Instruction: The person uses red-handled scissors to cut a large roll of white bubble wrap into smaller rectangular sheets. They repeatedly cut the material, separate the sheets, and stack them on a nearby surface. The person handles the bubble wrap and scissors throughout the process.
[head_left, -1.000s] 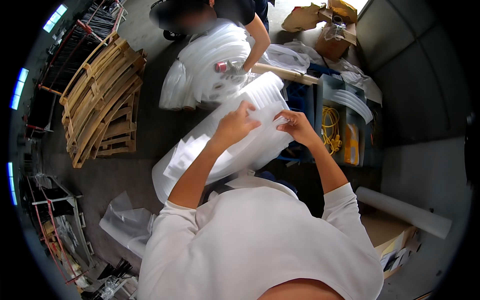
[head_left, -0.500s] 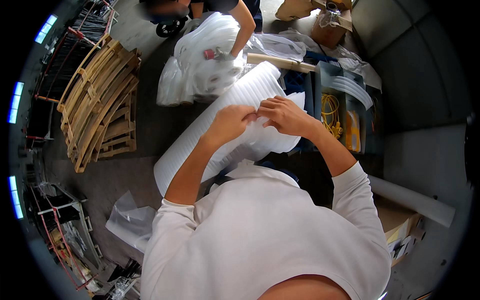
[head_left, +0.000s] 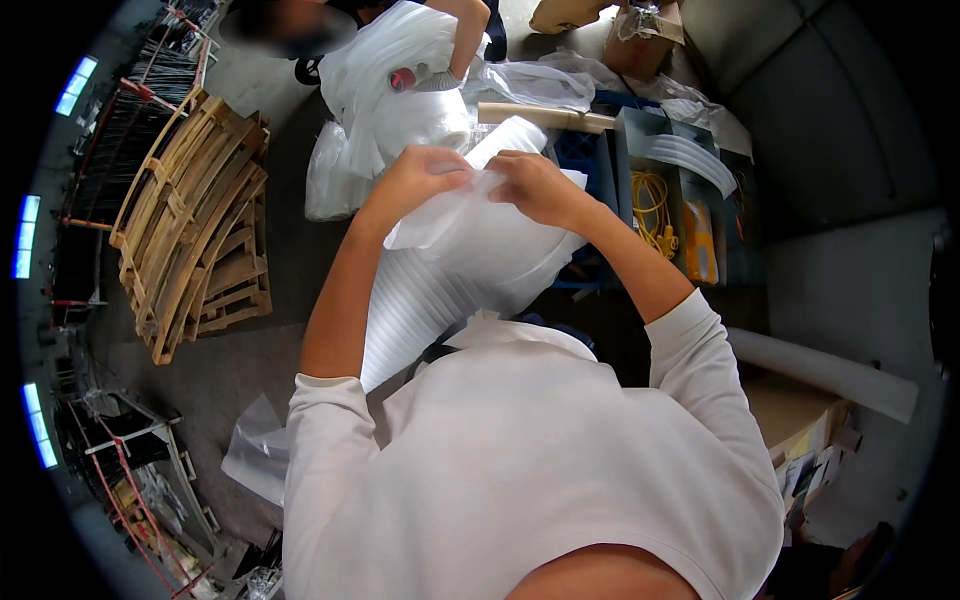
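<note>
A long white ribbed foam roll slants across in front of my body. Over its middle and far part lies a translucent plastic bag, bunched and wrinkled. My left hand is closed on the upper edge of the bag, thumb toward the middle. Just to the right, my right hand pinches the same edge with curled fingers. The plastic spans the short gap between both hands. Beyond it, the far end of the foam roll shows.
Ahead, a co-worker's gloved hand holds a red tape roll against plastic-wrapped rolls. Wooden pallets lean at left. A grey bin with a yellow cord stands right, near a white tube.
Both hands have moved up and left and slightly apart, pulling the bag's edge with them. More plastic now covers the foam roll. The view has shifted slightly.
</note>
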